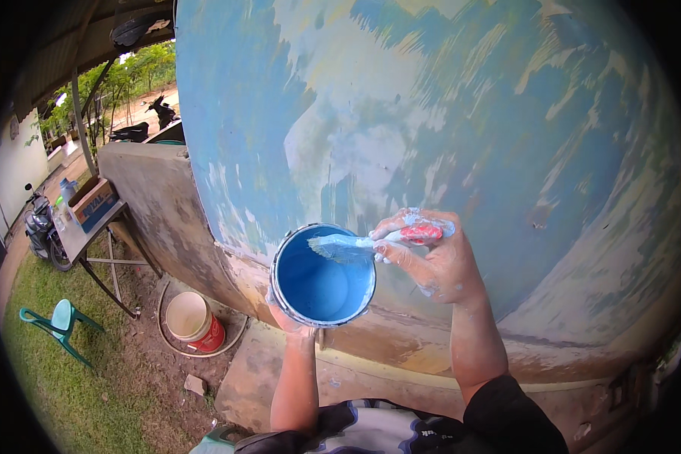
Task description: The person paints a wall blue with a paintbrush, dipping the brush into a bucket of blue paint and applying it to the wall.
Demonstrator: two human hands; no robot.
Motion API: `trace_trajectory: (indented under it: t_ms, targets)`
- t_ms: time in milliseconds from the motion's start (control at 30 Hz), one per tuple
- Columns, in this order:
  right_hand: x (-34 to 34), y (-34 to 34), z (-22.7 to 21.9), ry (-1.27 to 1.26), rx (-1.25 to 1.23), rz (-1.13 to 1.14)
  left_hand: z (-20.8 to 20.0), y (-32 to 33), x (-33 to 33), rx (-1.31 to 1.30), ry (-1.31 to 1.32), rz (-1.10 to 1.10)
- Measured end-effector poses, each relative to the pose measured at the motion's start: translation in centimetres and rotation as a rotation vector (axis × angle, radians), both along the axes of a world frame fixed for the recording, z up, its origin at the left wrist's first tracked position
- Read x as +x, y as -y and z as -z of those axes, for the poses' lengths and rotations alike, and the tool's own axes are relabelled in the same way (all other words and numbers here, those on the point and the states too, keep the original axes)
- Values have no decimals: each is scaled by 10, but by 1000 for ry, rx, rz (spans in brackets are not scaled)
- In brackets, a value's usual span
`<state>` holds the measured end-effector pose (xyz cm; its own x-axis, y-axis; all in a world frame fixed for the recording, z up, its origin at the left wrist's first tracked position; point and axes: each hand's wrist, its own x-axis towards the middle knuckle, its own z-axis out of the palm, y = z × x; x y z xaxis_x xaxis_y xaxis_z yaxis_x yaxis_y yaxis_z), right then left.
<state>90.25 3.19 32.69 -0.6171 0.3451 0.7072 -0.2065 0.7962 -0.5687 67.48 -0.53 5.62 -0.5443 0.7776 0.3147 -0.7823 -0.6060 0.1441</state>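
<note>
My left hand is closed round the lower side of a paint bucket, holding it up with its mouth toward me. Blue paint coats the bucket's inside walls and bottom. Paint-smeared and pinched closed, my right hand grips a paintbrush by its handle, where some red shows between the fingers. The brush's pale blue bristles lie over the bucket's mouth, at its upper right; whether they touch the inner wall I cannot tell. Beyond both hands rises a wall with uneven patches of blue, pale and yellowish paint.
To the left, a red and white bucket stands on the ground by a hose loop. A green plastic chair is on the grass. A table bears a cardboard box and bottles. A low concrete wall adjoins the painted one.
</note>
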Motion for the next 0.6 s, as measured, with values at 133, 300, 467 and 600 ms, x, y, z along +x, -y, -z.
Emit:
trace_trajectory:
  t_ms: [133,300,467,600]
  targets:
    - [-8,-4,56,-105,-192,-57,11,17,5,-28,163,138]
    - [-15,-14,81,-160,-416,-109,13,33,13,-50,363,333]
    - [-20,-21,92,-77,-193,113,9,39,13,-6,247,415]
    - [-20,-21,96,-48,-215,90,26,37,1,-123,170,296]
